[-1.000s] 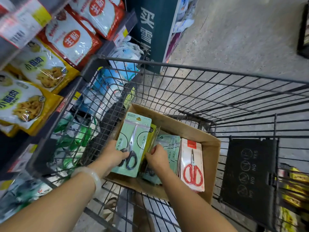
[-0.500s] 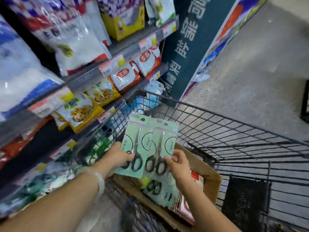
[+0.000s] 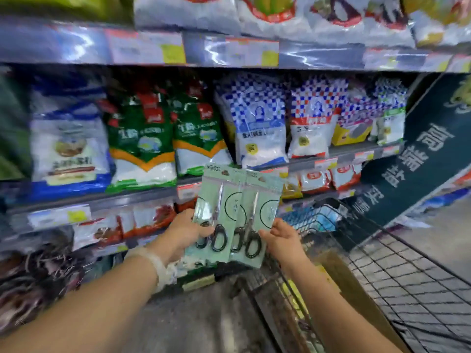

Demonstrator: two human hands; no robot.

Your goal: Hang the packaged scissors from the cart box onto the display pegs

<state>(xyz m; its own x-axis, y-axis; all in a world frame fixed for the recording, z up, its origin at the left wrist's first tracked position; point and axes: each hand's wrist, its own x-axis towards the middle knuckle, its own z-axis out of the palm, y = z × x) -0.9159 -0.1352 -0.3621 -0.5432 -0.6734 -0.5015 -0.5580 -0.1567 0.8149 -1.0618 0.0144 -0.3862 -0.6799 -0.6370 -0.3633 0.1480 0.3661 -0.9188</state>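
Note:
Two pale green scissor packs with black-handled scissors are held up side by side in front of the shelves. My left hand (image 3: 184, 231) grips the left pack (image 3: 214, 202) at its lower left edge. My right hand (image 3: 283, 238) pinches the right pack (image 3: 262, 212) at its lower right edge. The packs overlap slightly in the middle. The cardboard cart box (image 3: 341, 278) shows only as a brown edge low right, inside the wire cart (image 3: 407, 276). No display pegs are visible.
Shelves (image 3: 229, 53) packed with bagged food fill the view ahead and left, with price strips along their edges. A dark green sign panel (image 3: 418, 159) with white characters leans at the right. Grey floor (image 3: 191, 322) lies below between me and the shelves.
Both hands lifted a scissor pack each out of the box and raised them to shelf height. The view swung up and left from the cart to the shelves.

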